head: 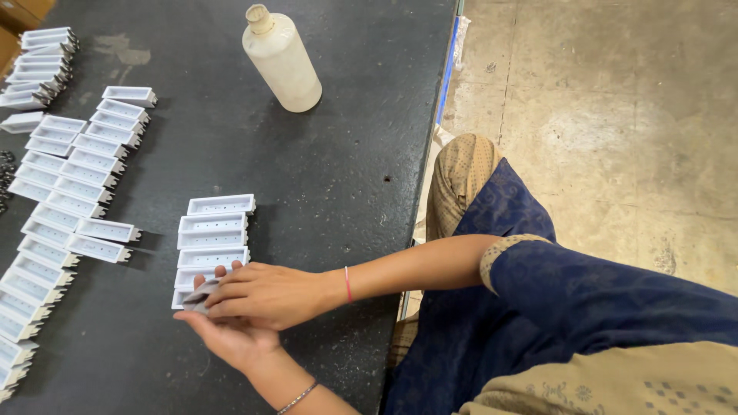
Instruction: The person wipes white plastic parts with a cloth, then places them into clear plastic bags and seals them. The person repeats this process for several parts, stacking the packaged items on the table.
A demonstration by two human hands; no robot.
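White tray point(198, 295), between left hand point(231, 338), right hand point(265, 293)

One off-white plastic bottle point(281, 58) stands on the dark bench point(338, 192) at about 12 o'clock. Six white rectangular trays form the short column point(213, 240) just above the hands, counting the one partly covered. At 9 to 10 o'clock, several long rows of the same trays point(69, 177) hold some forty pieces; overlap and the picture's edge prevent an exact count. Two hands are in view: the left hand point(231, 338) and the right hand point(265, 293).
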